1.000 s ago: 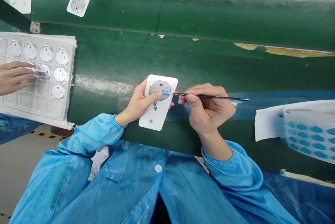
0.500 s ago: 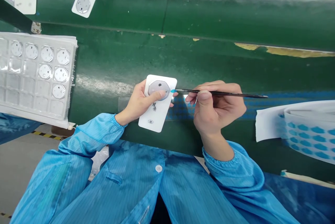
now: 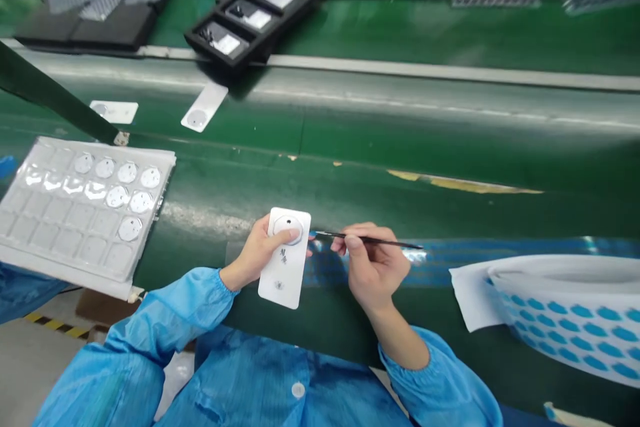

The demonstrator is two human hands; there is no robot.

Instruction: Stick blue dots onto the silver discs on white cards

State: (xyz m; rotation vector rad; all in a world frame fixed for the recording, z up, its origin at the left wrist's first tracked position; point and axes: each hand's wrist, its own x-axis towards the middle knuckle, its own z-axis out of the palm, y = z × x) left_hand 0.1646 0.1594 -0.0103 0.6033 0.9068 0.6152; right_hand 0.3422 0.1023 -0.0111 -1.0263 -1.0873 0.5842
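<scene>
A white card (image 3: 287, 280) with a round disc (image 3: 289, 226) near its top and dark printing below is gripped in my left hand (image 3: 257, 247), the thumb lying over the disc. My right hand (image 3: 375, 260) pinches a thin dark pointed tool (image 3: 375, 240), held nearly level. At the tool's left tip, beside the card's right edge, is a small blue piece (image 3: 313, 235). Fingertips of my left hand show just past that edge.
At the left lies a clear tray (image 3: 90, 214) with several round discs. A white sheet roll with blue spots (image 3: 570, 327) is at the right. Two white cards (image 3: 120, 112) (image 3: 204, 107) lie farther back, near a black compartment tray (image 3: 260, 10).
The view has tilted up, so everything sits lower and the black compartment tray shows. The tool is still beside the card's right edge, and both hands keep their holds.
</scene>
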